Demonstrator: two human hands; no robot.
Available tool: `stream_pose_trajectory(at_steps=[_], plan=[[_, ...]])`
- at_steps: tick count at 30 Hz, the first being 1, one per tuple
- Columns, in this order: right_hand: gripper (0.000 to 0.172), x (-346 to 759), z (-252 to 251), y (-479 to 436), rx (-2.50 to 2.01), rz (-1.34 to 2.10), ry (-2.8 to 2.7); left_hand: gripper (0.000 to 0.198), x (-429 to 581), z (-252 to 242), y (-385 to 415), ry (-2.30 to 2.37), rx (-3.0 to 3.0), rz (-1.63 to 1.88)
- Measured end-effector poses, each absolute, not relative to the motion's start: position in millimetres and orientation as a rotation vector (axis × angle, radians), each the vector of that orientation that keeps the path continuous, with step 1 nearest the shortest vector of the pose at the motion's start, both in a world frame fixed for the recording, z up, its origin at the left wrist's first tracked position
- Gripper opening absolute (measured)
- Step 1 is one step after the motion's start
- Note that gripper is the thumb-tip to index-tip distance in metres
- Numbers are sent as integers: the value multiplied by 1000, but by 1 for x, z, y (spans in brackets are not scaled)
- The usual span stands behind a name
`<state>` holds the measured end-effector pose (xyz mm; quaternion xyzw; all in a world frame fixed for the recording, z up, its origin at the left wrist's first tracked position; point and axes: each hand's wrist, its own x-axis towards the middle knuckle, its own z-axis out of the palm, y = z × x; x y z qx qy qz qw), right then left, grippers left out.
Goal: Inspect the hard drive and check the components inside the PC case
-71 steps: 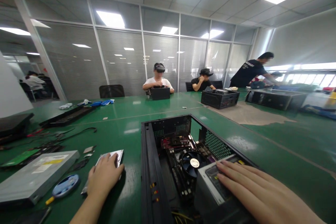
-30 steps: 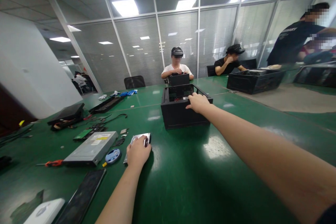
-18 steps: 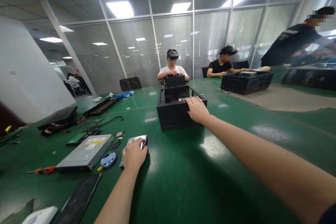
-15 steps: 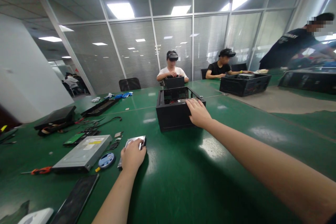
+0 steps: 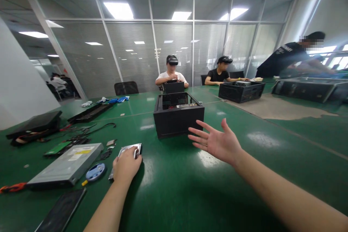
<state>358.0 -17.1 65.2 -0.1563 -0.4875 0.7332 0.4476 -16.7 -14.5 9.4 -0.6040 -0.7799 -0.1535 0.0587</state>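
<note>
My left hand (image 5: 125, 165) lies curled over a silver hard drive (image 5: 130, 149) on the green table (image 5: 190, 188), gripping its near end. My right hand (image 5: 216, 141) hovers palm up with fingers spread, holding nothing, just in front of an open black computer case (image 5: 178, 119). The case stands an arm's length away near the middle of the table. Inside it I see a bit of circuit board.
Left of the hard drive lie a grey optical drive (image 5: 65, 165), a blue round disc (image 5: 95, 172), a red-handled screwdriver (image 5: 12, 187), cables and a black panel (image 5: 61, 214). Other black cases (image 5: 240, 91) stand farther back. Three people work at the far side.
The computer case went from right under me to an arm's length away. My right hand, earlier resting on the case, has lifted off and opened. My left hand stayed on the hard drive.
</note>
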Motion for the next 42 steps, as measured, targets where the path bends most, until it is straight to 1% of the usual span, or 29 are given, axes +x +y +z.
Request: stream_pose_trajectory(at_steps=[4,10,26,34,37,42], plan=[[95,371,41,-27,-326,1927,-922,52,-21,5,-10,-2378,-1831,-438],[91,380,15,-13,-279,2036,-719,53,-26,1,-8,-2375,-1830,-410],[89,376,11,-13,-222,2121,-702,49,-31,0,-3,-2337,-1842,-357],[78,375,0,-7,-271,2126,-689,50,-29,2,-6,-2329,-1860,-375],[76,373,-2,-6,-312,2110,-703,57,-24,6,-10,-2331,-1792,-345],[72,371,-3,-6,-367,2092,-745,87,-21,11,-16,-2622,-1564,-243]])
